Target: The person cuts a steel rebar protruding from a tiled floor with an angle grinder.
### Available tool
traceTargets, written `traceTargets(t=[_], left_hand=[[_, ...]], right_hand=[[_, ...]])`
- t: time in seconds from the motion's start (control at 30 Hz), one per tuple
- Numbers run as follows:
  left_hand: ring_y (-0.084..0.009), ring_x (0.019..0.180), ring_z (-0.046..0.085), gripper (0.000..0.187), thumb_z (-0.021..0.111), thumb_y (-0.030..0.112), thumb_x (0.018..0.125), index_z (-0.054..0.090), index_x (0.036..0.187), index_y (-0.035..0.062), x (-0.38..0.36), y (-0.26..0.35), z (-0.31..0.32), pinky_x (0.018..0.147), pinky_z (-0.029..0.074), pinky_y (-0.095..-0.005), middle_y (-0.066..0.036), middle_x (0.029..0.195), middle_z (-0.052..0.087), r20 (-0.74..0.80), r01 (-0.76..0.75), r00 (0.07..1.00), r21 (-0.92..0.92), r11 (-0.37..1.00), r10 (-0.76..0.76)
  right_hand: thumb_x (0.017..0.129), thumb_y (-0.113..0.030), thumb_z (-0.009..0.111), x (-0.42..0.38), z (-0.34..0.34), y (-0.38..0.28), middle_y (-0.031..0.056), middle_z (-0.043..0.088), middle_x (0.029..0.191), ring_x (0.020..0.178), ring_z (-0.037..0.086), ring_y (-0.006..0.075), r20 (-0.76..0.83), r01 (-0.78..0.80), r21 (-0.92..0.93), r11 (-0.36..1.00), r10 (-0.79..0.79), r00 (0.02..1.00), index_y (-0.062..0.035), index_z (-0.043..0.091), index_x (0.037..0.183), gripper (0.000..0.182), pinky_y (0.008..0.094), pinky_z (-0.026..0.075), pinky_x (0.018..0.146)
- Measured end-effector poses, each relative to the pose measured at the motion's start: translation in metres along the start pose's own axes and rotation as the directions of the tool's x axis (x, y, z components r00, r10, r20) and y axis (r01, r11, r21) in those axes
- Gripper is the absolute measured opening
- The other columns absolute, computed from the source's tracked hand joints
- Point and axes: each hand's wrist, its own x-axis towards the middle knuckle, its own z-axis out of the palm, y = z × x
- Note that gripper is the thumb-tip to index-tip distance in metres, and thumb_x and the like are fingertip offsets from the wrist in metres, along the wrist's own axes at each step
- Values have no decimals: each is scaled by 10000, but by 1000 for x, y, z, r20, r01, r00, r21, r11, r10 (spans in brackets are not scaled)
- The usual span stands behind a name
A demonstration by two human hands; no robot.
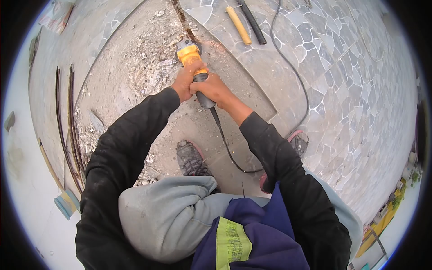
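Observation:
A yellow and black angle grinder is held in both hands at the upper middle. My left hand is wrapped round its yellow body near the head. Behind it, my right hand closes round the dark rear handle. The grinder's head touches or lies very close to the end of a rusty metal bar coming from the top edge. Orange sparks or a glow show just right of the head. The disc is mostly hidden. A black cord runs from the handle toward my right sleeve.
Gravel and broken rubble cover the ground around the bar. Long thin bars lie at the left. A yellow tube and a black tube rest on stone paving. The cord curves across the paving. My shoes are below the grinder.

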Motion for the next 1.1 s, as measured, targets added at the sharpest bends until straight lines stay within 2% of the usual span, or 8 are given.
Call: traceTargets(t=[0.1, 0.27, 0.4, 0.47, 0.7, 0.77, 1.0, 1.1], left_hand=[[-163, 767, 677, 268, 733, 235, 879, 622, 1034, 47, 3, 1, -3, 704, 554, -313, -63, 907, 681, -5, -12, 1000, 3, 1000, 12], [-163, 764, 676, 267, 735, 231, 878, 622, 1032, 43, 2, 2, -5, 697, 553, -312, -63, 905, 680, 10, -15, 1000, 1, 1000, 15], [-164, 760, 674, 257, 732, 225, 875, 625, 1024, 46, 4, 5, -9, 685, 550, -315, -61, 898, 680, -9, -22, 1000, 4, 1000, 22], [-163, 756, 673, 252, 731, 225, 873, 627, 1020, 48, 3, 6, -8, 679, 549, -315, -60, 895, 680, -12, -25, 1000, 4, 1000, 25], [-160, 731, 666, 247, 737, 241, 869, 638, 997, 54, 1, -2, 0, 650, 539, -321, -57, 884, 677, -22, -14, 1000, 12, 1000, 14], [-161, 726, 665, 248, 737, 245, 871, 637, 995, 56, -1, 0, 2, 647, 538, -323, -56, 883, 677, -29, -11, 1000, 20, 1000, 12], [-161, 734, 666, 252, 734, 250, 880, 631, 1006, 57, 0, 0, -1, 668, 543, -320, -58, 884, 676, -8, -26, 1000, 16, 1000, 26], [-163, 749, 670, 253, 732, 243, 882, 631, 1016, 54, 5, 0, -9, 687, 547, -319, -60, 890, 677, 2, -32, 999, 16, 999, 32]], right_hand=[[639, -224, 796, 3, 0, -2, 109, 695, 890, 754, 664, 205, 66, -77, 23, 997, 75, 995, 77, 678, 1003, 487, 330, 515, 650], [644, -205, 793, 3, 3, -1, 85, 681, 823, 724, 644, 183, 64, -74, 71, 995, 69, 996, 46, 696, 895, 369, 317, 499, 625], [643, -202, 791, 4, 6, -6, 81, 680, 815, 721, 644, 180, 80, -39, 88, 995, 32, 996, 42, 695, 890, 360, 315, 493, 617], [694, -120, 744, 4, 8, -8, 102, 670, 761, 573, 660, 190, 76, -12, 72, 997, 6, 997, 52, 659, 911, 289, 316, 518, 498], [695, -122, 745, -4, 1, -6, 105, 670, 761, 566, 658, 184, 58, -40, 63, 997, 36, 998, 54, 654, 930, 309, 307, 515, 493], [648, -189, 782, -2, 0, -3, 79, 678, 831, 717, 643, 186, 55, -65, 77, 995, 61, 997, 46, 685, 916, 369, 316, 496, 622], [657, -180, 778, -2, 1, -3, 80, 682, 833, 726, 648, 183, 71, -59, 81, 995, 53, 996, 43, 691, 910, 349, 316, 499, 628], [715, -107, 740, 3, 7, -1, 83, 660, 739, 562, 649, 171, 71, -10, 93, 996, 4, 997, 34, 652, 921, 265, 303, 507, 489]])
